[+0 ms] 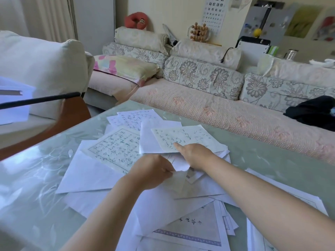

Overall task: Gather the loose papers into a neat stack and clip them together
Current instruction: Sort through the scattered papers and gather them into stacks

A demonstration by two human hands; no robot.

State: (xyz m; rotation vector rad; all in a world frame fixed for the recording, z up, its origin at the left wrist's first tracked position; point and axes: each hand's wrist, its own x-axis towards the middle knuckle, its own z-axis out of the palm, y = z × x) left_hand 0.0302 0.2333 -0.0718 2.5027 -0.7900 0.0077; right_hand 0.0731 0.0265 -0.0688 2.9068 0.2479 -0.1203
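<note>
Loose papers (101,171) lie scattered over the tabletop (36,178), with both hands in the pile.
Blank and handwritten sheets overlap untidily on the glassy green surface in front of a floral sofa (199,105). The left hand (152,171) has its fingers (166,169) pinched on the corner of a white sheet (179,182) at mid-pile. Just beside it, the right hand (195,156) grips a handwritten sheet (188,138), thumb on top, its other fingers hidden under the paper.
</note>
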